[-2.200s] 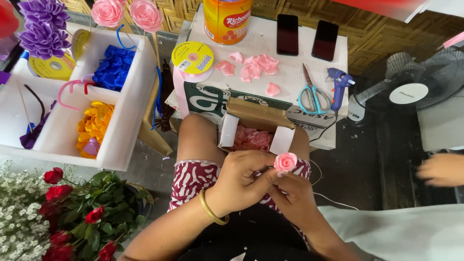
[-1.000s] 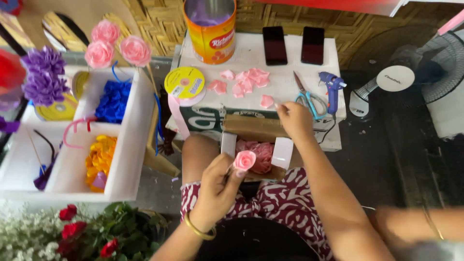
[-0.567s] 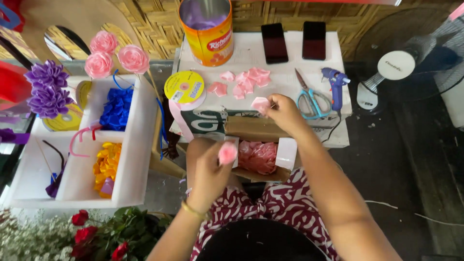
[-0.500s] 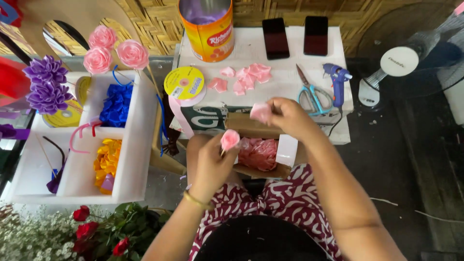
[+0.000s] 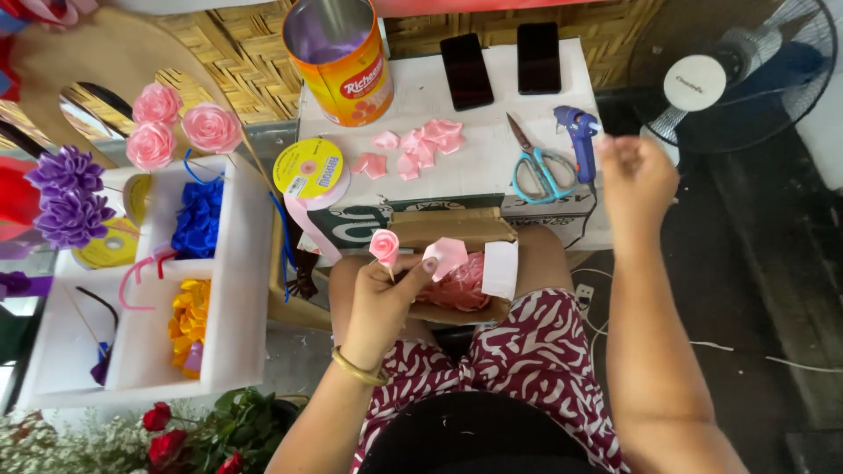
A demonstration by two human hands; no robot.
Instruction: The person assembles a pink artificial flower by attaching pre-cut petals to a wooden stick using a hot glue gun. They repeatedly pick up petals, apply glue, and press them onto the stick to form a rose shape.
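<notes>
My left hand (image 5: 378,303) is over my lap, gripping a small pink ribbon rose (image 5: 384,245) on a thin stick. A loose pink petal (image 5: 446,256) is pinched at its fingertips. Just beyond it, an open cardboard box (image 5: 457,230) on my knees holds more pink petals (image 5: 458,291). My right hand (image 5: 639,180) is raised at the right and blurred. It is close to the blue glue gun (image 5: 578,132) and I see nothing in it. More pink petals (image 5: 413,149) and blue-handled scissors (image 5: 536,167) lie on the white table (image 5: 421,96).
An orange tin can (image 5: 341,61), two dark phones (image 5: 465,70) and a yellow ribbon spool (image 5: 309,168) are on the table. At left, a white divided tray (image 5: 250,263) holds blue and yellow flowers, beside finished pink roses (image 5: 184,127). A fan (image 5: 729,70) stands at right. Red roses (image 5: 176,439) are below.
My right hand picked a petal off the table and brought it to the rose. The petal now sits in my left hand, and my right hand has swung out toward the glue gun.
</notes>
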